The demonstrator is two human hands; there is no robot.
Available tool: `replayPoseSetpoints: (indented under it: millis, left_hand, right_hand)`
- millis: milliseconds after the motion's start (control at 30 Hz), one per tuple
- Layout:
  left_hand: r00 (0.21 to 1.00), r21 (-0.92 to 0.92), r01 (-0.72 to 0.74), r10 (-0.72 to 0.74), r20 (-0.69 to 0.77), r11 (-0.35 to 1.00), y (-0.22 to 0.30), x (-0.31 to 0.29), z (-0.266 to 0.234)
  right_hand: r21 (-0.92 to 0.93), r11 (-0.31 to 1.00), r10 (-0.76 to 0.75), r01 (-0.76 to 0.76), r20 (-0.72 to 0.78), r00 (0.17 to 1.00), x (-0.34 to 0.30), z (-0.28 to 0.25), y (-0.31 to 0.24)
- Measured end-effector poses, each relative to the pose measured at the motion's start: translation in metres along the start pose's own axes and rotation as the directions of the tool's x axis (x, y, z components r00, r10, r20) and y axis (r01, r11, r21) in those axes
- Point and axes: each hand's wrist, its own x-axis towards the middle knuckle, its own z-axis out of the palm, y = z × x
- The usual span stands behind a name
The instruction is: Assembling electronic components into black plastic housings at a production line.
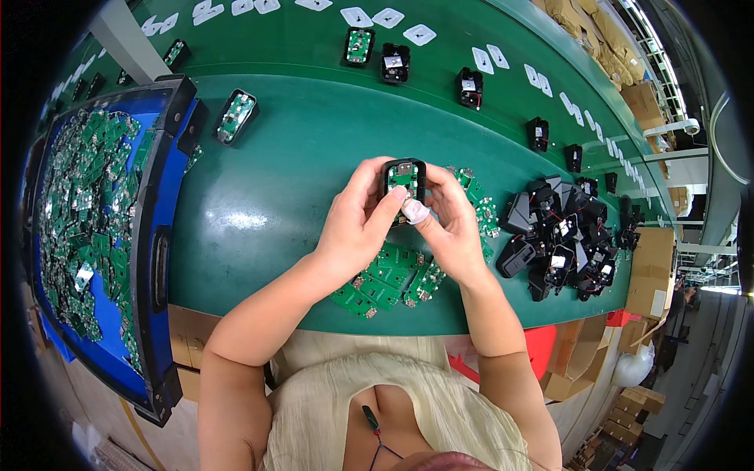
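Both hands hold a small black plastic housing (422, 174) above the middle of the green table. A green circuit board (404, 180) sits inside its open top. My left hand (352, 228) wraps the housing's left side, its thumb pressing on the board. On the other side, my right hand (454, 228) grips the housing, and a white cover wraps its thumb tip near the board's lower end. The fingers beneath the housing are partly hidden. Loose green circuit boards (385, 281) lie under and beside my wrists.
At the left stands a blue bin (171, 228) with black edges, full of circuit boards. A heap of black housings (559, 235) lies right. One housing with a board (236, 116) rests far left. Beyond, a green belt (298, 47) carries housings and white plates (419, 34).
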Motion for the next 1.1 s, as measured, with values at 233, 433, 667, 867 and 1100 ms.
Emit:
replayPoseSetpoints:
  millis: [233, 433, 667, 867, 1100]
  left_hand:
    - [0.985, 0.150, -0.157, 0.167, -0.053, 0.976, -0.003, -0.004, 0.004]
    - [0.978, 0.147, -0.195, 0.204, -0.050, 0.970, -0.003, -0.003, 0.003]
    - [0.976, 0.087, -0.203, 0.208, -0.058, 0.975, -0.011, 0.004, 0.002]
    - [0.979, 0.284, -0.146, 0.180, -0.097, 0.948, 0.000, 0.005, -0.004]
    - [0.975, 0.325, -0.163, 0.203, -0.094, 0.932, 0.005, 0.002, -0.006]
  right_hand:
    - [0.103, 0.990, -0.091, 0.092, -0.019, 0.996, 0.002, 0.001, 0.004]
    - [0.080, 0.989, -0.122, 0.125, -0.046, 0.992, 0.005, 0.003, 0.004]
    - [0.185, 0.980, 0.067, -0.077, 0.058, 0.996, 0.045, -0.013, -0.012]
    - [-0.793, 0.452, -0.259, 0.408, 0.321, 0.911, 0.154, -0.065, 0.010]
    - [-0.946, 0.246, 0.144, 0.212, 0.252, 0.957, 0.220, -0.065, 0.015]
